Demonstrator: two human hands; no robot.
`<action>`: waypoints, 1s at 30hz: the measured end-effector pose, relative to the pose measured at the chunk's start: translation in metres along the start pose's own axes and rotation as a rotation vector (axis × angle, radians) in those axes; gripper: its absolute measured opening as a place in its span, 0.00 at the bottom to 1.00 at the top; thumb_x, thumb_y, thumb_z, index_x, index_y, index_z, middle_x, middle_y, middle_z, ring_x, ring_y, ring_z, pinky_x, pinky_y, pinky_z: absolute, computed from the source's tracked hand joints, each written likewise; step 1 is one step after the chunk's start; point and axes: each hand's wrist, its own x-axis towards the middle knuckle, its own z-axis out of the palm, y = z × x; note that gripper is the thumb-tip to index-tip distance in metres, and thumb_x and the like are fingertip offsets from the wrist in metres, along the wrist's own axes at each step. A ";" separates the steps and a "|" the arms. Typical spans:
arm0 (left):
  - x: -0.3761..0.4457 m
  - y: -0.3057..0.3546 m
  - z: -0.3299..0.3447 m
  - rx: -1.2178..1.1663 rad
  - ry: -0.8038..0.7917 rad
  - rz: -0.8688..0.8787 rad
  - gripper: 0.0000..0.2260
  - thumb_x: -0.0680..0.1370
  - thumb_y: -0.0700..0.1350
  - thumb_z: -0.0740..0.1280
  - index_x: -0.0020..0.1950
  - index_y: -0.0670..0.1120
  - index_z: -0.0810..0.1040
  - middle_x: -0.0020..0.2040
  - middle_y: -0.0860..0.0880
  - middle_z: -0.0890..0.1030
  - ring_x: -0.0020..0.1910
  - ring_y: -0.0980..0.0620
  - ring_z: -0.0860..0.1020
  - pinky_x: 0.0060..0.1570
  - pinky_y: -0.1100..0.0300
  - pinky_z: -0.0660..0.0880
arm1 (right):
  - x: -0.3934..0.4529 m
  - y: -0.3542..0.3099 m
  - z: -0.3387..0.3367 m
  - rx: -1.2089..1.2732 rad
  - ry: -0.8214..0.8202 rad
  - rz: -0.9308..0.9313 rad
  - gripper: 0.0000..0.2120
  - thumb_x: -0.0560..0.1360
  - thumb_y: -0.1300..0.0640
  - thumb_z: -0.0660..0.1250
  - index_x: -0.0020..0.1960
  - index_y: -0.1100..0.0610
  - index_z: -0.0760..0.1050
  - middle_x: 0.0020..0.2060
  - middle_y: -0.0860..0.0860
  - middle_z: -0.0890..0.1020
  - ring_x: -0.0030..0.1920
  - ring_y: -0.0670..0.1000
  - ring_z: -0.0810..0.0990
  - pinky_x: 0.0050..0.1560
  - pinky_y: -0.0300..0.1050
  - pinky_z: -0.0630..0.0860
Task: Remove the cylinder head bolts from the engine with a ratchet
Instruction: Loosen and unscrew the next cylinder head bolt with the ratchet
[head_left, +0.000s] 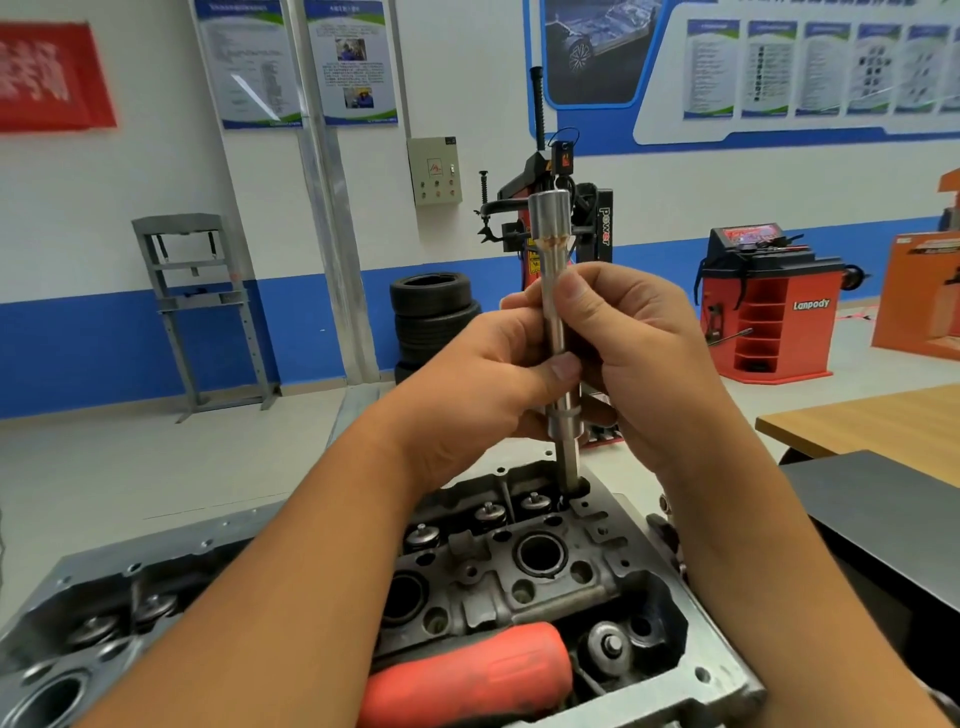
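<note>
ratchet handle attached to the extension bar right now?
No. The extension bar stands upright with its top end bare, both hands gripping its shaft, while the red-handled tool lies on the cylinder head.

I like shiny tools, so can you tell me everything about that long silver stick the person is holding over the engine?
The long silver bar looks like polished steel. It stands nearly upright. Its top end is a wider hollow-looking cylinder, and a thicker collar sits low on the shaft. The thin bottom end goes down into a hole at the far edge of the cylinder head. The left hand and the right hand both grip its middle, thumbs pressed on the shaft.
</note>
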 end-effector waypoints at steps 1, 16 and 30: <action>0.000 0.000 -0.001 -0.004 -0.001 -0.004 0.12 0.84 0.35 0.62 0.67 0.39 0.76 0.56 0.39 0.84 0.54 0.37 0.85 0.54 0.41 0.83 | -0.001 -0.001 0.000 0.019 -0.009 0.012 0.12 0.82 0.53 0.65 0.50 0.61 0.82 0.48 0.58 0.88 0.48 0.58 0.87 0.44 0.48 0.84; -0.002 0.002 -0.004 -0.002 0.067 0.046 0.09 0.81 0.38 0.68 0.59 0.38 0.82 0.50 0.43 0.86 0.51 0.43 0.86 0.50 0.40 0.84 | -0.001 0.002 0.003 0.023 -0.036 -0.041 0.16 0.79 0.48 0.65 0.48 0.60 0.82 0.50 0.57 0.88 0.51 0.59 0.87 0.47 0.51 0.85; -0.002 0.001 -0.007 0.030 -0.011 -0.016 0.09 0.81 0.43 0.69 0.58 0.41 0.83 0.49 0.45 0.86 0.50 0.43 0.85 0.45 0.51 0.82 | -0.002 0.004 0.003 -0.085 0.086 -0.099 0.09 0.72 0.53 0.77 0.45 0.58 0.82 0.44 0.61 0.86 0.43 0.60 0.86 0.43 0.58 0.85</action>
